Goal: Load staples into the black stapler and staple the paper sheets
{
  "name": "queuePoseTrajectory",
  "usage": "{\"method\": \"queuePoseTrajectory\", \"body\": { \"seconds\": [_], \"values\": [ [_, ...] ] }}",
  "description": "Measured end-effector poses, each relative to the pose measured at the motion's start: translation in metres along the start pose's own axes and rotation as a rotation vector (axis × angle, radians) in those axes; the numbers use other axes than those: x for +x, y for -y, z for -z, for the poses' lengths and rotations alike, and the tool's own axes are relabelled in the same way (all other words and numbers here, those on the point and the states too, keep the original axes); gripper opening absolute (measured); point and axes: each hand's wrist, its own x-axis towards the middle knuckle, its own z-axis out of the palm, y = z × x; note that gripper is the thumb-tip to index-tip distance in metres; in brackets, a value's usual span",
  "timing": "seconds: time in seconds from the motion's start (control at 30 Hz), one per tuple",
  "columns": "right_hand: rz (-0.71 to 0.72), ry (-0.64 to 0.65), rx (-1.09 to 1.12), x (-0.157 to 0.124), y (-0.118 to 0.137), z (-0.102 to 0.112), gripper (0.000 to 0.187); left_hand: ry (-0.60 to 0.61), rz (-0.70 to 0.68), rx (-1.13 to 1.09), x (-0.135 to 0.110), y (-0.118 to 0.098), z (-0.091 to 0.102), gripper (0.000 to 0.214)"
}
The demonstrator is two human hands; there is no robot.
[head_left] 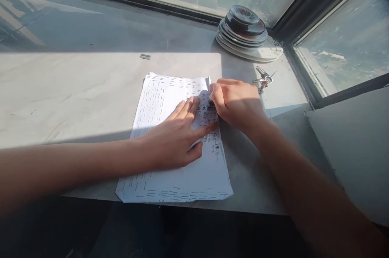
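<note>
A stack of white paper (179,187) lies on the pale sill, with rows of short dark staple-like marks along its edges and handwriting near its right side. My left hand (176,140) rests flat on the sheet, fingers spread. At the paper's right edge my right hand (238,104) is closed around what looks like a small dark stapler (210,104). Most of that tool is hidden by my fingers. A narrow metallic strip (209,81) shows just above it at the paper's edge.
Two short grey strips, likely staples (145,56), lie beyond the paper. A stack of plates (243,37) stands in the window corner. Nearer is a small metal object with thin arms (264,80). A white panel (355,144) is at the right, and the sill's front edge (258,210) runs below.
</note>
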Motion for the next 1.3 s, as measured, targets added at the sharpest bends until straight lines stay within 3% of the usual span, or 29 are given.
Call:
{"method": "queuePoseTrajectory", "body": {
  "seconds": [0.33,0.53,0.67,0.87,1.0,1.17,1.23,1.3],
  "values": [
    [0.125,0.063,-0.348,-0.003,0.013,-0.004,0.038,-0.012,0.020,-0.018,0.001,-0.001,0.001,0.062],
    [0.020,0.095,-0.269,0.001,0.017,-0.005,0.039,-0.023,0.005,0.035,-0.001,-0.003,0.003,0.060],
    [-0.058,-0.016,-0.128,0.008,-0.001,0.001,0.049,-0.103,-0.012,0.103,-0.004,-0.005,0.006,0.047],
    [0.030,-0.128,-0.042,0.012,-0.041,0.016,0.058,-0.256,-0.183,0.242,-0.009,-0.004,0.011,0.023],
    [0.064,-0.011,0.206,0.005,-0.076,0.033,0.050,-0.289,-0.258,0.271,-0.011,-0.004,0.013,0.022],
    [-0.009,0.208,0.331,-0.007,-0.105,0.036,0.051,-0.222,-0.202,0.212,-0.013,-0.005,0.010,0.029],
    [-0.074,0.129,0.301,-0.007,-0.108,0.032,0.049,-0.196,-0.182,0.189,-0.013,-0.005,0.008,0.032],
    [-0.174,-0.079,0.285,-0.005,-0.105,0.027,0.045,-0.168,-0.164,0.160,-0.013,-0.004,0.007,0.035]
  ]
}}
